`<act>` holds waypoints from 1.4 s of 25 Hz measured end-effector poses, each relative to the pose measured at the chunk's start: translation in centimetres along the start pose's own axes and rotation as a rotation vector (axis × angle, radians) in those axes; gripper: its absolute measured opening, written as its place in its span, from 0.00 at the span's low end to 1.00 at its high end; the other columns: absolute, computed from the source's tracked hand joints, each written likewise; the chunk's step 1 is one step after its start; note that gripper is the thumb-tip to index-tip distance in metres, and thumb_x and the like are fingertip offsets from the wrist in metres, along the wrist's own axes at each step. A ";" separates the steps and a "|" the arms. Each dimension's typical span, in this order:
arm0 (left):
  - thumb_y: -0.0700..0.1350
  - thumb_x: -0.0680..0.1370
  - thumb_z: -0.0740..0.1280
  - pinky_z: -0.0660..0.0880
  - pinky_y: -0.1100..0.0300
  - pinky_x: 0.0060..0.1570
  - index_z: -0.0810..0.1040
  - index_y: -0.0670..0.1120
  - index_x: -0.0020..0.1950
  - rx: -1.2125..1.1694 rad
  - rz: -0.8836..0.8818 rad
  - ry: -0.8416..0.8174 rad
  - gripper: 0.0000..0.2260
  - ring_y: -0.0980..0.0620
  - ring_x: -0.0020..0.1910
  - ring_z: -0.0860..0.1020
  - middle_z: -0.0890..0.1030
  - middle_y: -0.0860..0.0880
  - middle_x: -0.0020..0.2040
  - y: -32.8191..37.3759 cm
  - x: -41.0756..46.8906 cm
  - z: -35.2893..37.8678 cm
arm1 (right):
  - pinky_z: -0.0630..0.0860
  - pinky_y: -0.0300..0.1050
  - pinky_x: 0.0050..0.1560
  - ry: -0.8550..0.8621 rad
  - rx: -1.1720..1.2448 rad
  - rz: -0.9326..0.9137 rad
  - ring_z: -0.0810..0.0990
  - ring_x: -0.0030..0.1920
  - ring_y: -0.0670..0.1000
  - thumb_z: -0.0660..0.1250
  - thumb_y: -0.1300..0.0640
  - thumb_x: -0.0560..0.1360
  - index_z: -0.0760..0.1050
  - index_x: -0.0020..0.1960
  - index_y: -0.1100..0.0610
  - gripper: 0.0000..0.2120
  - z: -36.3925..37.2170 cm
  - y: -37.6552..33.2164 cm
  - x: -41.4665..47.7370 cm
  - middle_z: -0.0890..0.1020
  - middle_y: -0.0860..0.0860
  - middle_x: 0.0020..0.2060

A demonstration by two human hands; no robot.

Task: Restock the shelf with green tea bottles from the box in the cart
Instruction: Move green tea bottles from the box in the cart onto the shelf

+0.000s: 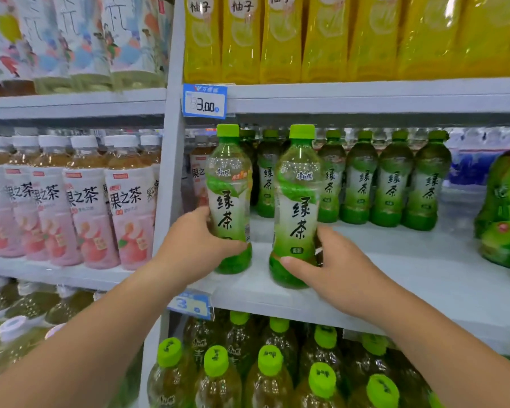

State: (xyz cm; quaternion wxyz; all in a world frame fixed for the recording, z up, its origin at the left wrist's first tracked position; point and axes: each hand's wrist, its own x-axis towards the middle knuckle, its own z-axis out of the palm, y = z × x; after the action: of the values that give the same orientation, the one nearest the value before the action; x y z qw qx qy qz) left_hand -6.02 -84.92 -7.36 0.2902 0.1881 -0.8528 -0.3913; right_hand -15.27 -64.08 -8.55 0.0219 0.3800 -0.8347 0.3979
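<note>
Two green tea bottles with green caps stand upright at the front of the white middle shelf [409,275]. My left hand [195,245] grips the lower half of the left green tea bottle [230,195]. My right hand [336,266] grips the lower half of the right green tea bottle [298,201]. Further back on the same shelf stands a row of several green tea bottles [389,184]. The box and the cart are out of view.
A larger green bottle [504,207] stands at the shelf's right edge. Yellow drink bottles [336,36] fill the shelf above, green-capped bottles [265,366] the shelf below. Pink-labelled tea bottles [86,201] sit in the left bay beyond a white upright post [168,178]. A blue price tag [204,101] hangs overhead.
</note>
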 end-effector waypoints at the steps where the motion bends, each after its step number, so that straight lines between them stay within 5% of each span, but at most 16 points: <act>1: 0.51 0.66 0.82 0.80 0.58 0.47 0.80 0.52 0.58 0.035 0.006 0.020 0.23 0.56 0.48 0.83 0.85 0.56 0.50 -0.2 0.2 0.2 | 0.72 0.34 0.47 -0.014 0.005 0.008 0.76 0.51 0.39 0.71 0.42 0.74 0.73 0.62 0.45 0.20 -0.1 -0.2 0.4 0.78 0.39 0.54; 9: 0.47 0.66 0.82 0.80 0.61 0.46 0.78 0.48 0.57 0.021 0.028 0.144 0.24 0.57 0.46 0.83 0.84 0.53 0.50 -2.0 5.7 3.0 | 0.77 0.49 0.58 0.024 -0.018 0.107 0.78 0.57 0.52 0.73 0.44 0.73 0.74 0.62 0.53 0.22 3.0 0.7 8.7 0.80 0.48 0.57; 24: 0.47 0.73 0.77 0.77 0.56 0.56 0.81 0.45 0.61 -0.028 -0.022 0.171 0.18 0.48 0.54 0.82 0.84 0.48 0.56 -5.5 12.7 5.7 | 0.70 0.45 0.50 0.064 -0.016 0.266 0.75 0.51 0.55 0.66 0.42 0.78 0.71 0.65 0.56 0.22 6.4 2.3 16.6 0.78 0.52 0.56; 29: 0.46 0.74 0.76 0.71 0.64 0.46 0.83 0.45 0.58 -0.098 -0.061 0.175 0.14 0.52 0.46 0.80 0.84 0.51 0.50 -5.6 13.2 5.8 | 0.70 0.46 0.57 0.097 0.029 0.265 0.76 0.63 0.57 0.64 0.42 0.78 0.69 0.70 0.55 0.25 7.6 3.2 17.4 0.77 0.53 0.65; 35: 0.47 0.74 0.76 0.69 0.66 0.43 0.85 0.43 0.57 -0.131 -0.102 0.176 0.13 0.52 0.45 0.80 0.86 0.48 0.51 -5.6 13.2 5.9 | 0.73 0.53 0.62 0.108 -0.086 0.317 0.75 0.64 0.58 0.59 0.34 0.77 0.70 0.69 0.53 0.29 8.4 3.6 18.4 0.76 0.53 0.66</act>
State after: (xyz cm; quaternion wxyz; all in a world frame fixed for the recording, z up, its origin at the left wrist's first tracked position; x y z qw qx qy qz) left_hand -19.35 -92.40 -10.22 0.3555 0.2457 -0.7858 -0.4426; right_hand -28.44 -79.70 -10.40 0.0198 0.2202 -0.8981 0.3801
